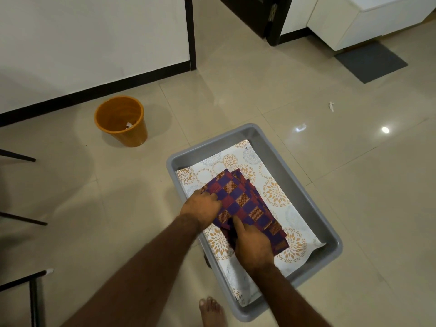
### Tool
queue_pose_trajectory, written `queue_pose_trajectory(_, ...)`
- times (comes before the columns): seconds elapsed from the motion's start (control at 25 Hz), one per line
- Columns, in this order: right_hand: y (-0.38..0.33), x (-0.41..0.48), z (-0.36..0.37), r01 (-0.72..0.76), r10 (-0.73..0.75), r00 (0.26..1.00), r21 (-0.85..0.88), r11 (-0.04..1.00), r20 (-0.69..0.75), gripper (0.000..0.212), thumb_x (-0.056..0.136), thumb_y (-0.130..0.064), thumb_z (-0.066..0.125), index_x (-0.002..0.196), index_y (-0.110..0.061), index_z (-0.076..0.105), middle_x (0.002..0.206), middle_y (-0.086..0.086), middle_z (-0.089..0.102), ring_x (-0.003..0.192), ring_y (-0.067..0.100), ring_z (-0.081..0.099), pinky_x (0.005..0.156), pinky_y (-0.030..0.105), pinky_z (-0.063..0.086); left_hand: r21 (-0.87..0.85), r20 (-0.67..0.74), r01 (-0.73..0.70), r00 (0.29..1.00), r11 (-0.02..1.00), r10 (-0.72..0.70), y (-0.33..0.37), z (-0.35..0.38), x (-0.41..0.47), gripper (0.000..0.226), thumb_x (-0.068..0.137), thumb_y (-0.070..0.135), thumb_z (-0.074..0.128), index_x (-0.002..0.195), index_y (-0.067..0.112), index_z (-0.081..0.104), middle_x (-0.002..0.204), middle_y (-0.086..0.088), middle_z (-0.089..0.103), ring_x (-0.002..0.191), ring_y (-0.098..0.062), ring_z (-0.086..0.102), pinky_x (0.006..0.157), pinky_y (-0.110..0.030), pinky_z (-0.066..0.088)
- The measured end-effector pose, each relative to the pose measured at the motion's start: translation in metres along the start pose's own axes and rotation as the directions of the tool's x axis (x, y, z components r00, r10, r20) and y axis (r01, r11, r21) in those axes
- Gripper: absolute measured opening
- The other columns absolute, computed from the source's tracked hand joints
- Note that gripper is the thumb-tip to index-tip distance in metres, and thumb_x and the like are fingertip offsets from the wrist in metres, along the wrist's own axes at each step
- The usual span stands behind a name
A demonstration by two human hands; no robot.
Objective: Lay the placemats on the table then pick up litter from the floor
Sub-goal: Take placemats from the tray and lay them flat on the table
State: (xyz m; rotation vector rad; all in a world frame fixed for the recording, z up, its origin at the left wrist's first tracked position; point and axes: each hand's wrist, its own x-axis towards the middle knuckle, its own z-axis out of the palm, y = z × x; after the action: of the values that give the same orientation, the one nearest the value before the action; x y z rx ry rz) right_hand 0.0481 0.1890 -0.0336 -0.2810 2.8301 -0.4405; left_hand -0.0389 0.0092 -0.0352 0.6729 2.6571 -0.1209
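Observation:
A grey plastic bin (295, 182) sits on the tiled floor in front of me. Inside it lies a white sheet with orange floral circles (273, 192), and on that a stack of purple and orange checked placemats (245, 204). My left hand (200, 207) grips the left edge of the stack, fingers curled over it. My right hand (252, 244) holds the near edge of the stack, index finger stretched onto the top mat. A white scrap of litter (331, 106) lies on the floor to the far right.
An orange waste bucket (121, 121) with a bit of paper inside stands near the wall at left. Dark chair legs (23, 218) reach in from the left edge. A grey doormat (371, 62) lies at top right. My bare foot (211, 310) is beside the bin.

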Motion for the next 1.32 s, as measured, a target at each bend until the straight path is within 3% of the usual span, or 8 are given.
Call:
queue_pose_trajectory(0.12, -0.001, 0.001, -0.020, 0.063, -0.060, 0.993, 0.027, 0.998, -0.103, 0.049, 0.091, -0.023, 0.068, 0.136, -0.020, 0.050, 0.092, 0.005, 0.072, 0.071, 0.021, 0.066, 0.061, 0.035, 0.058, -0.045, -0.005, -0.030, 1.000, 0.999, 0.030, -0.001, -0.008, -0.014, 0.043, 0.090, 0.037, 0.064, 0.130, 0.025, 0.054, 0.125, -0.002, 0.061, 0.117, -0.025, 0.055, 0.106, -0.046, 0.039)
queue_pose_trajectory(0.28, -0.015, 0.011, -0.067, 0.080, -0.033, 0.968, 0.178, 0.981, -0.248, 0.051, 0.090, -0.010, 0.059, 0.139, -0.022, 0.050, 0.103, 0.004, 0.071, 0.087, 0.021, 0.065, 0.073, 0.035, 0.057, -0.254, -0.192, -0.026, 0.981, 0.967, -0.024, -0.002, -0.031, -0.033, 0.021, 0.093, 0.024, 0.056, 0.111, 0.028, 0.066, 0.110, 0.001, 0.071, 0.105, -0.024, 0.062, 0.099, -0.039, 0.040)
queue_pose_trajectory(0.4, -0.031, 0.012, -0.111, 0.062, 0.097, 0.938, 0.437, 0.897, -0.332, 0.049, 0.095, -0.008, 0.061, 0.140, -0.024, 0.053, 0.113, -0.007, 0.071, 0.100, 0.009, 0.066, 0.086, 0.024, 0.055, -0.649, -0.230, -0.004, 0.954, 0.760, -0.191, -0.016, -0.056, -0.060, 0.024, 0.091, 0.019, 0.058, 0.108, 0.028, 0.073, 0.102, 0.005, 0.076, 0.092, -0.020, 0.067, 0.085, -0.029, 0.049)
queue_pose_trajectory(0.6, -0.093, 0.012, -0.181, -0.004, 0.202, 0.972, 0.844, 0.536, -0.123, 0.051, 0.098, -0.013, 0.065, 0.145, -0.025, 0.049, 0.108, 0.000, 0.074, 0.094, 0.010, 0.074, 0.068, 0.024, 0.062, -0.891, -0.111, 0.044, 0.944, 0.453, -0.311, -0.062, -0.123, -0.136, 0.021, 0.091, 0.011, 0.067, 0.098, 0.026, 0.079, 0.093, 0.014, 0.076, 0.083, -0.004, 0.070, 0.079, -0.028, 0.057)
queue_pose_trajectory(0.72, -0.144, 0.013, -0.218, -0.102, 0.053, 0.995, 0.919, 0.382, 0.088, 0.055, 0.097, -0.009, 0.064, 0.148, -0.020, 0.045, 0.105, 0.009, 0.077, 0.094, 0.020, 0.076, 0.076, 0.037, 0.064, -0.946, -0.051, 0.076, 0.926, 0.316, -0.374, -0.099, -0.173, -0.203, 0.023, 0.093, 0.008, 0.064, 0.092, 0.026, 0.078, 0.087, 0.007, 0.077, 0.083, -0.013, 0.073, 0.076, -0.034, 0.061)
queue_pose_trajectory(0.92, -0.236, 0.000, -0.266, -0.102, -0.325, 0.914, 0.911, 0.400, 0.245, 0.065, 0.098, -0.005, 0.061, 0.154, -0.023, 0.033, 0.110, 0.013, 0.076, 0.104, 0.031, 0.073, 0.094, 0.051, 0.056, -0.986, 0.032, 0.116, 0.842, 0.123, -0.539, -0.153, -0.242, -0.344, 0.015, 0.099, 0.010, 0.059, 0.099, 0.013, 0.073, 0.089, -0.007, 0.078, 0.082, -0.025, 0.075, 0.074, -0.039, 0.062)
queue_pose_trajectory(1.12, -0.351, -0.020, -0.308, -0.037, -0.531, 0.808, 0.920, 0.390, 0.257, 0.071, 0.090, -0.010, 0.068, 0.149, -0.030, 0.035, 0.107, 0.015, 0.077, 0.096, 0.031, 0.075, 0.076, 0.039, 0.060, -0.981, 0.053, 0.165, 0.729, 0.100, -0.682, -0.185, -0.264, -0.465, 0.013, 0.098, 0.015, 0.061, 0.101, 0.006, 0.071, 0.091, -0.012, 0.076, 0.081, -0.021, 0.072, 0.071, -0.032, 0.057)
queue_pose_trajectory(1.32, -0.464, -0.052, -0.306, -0.026, -0.650, 0.699, 0.920, 0.392, 0.297, 0.077, 0.087, -0.003, 0.074, 0.150, -0.024, 0.037, 0.108, 0.017, 0.076, 0.100, 0.037, 0.073, 0.083, 0.052, 0.061, -0.970, 0.099, 0.236, 0.584, 0.052, -0.805, -0.200, -0.246, -0.571, 0.016, 0.096, 0.022, 0.066, 0.098, 0.007, 0.070, 0.092, -0.011, 0.077, 0.084, -0.023, 0.074, 0.077, -0.036, 0.058)
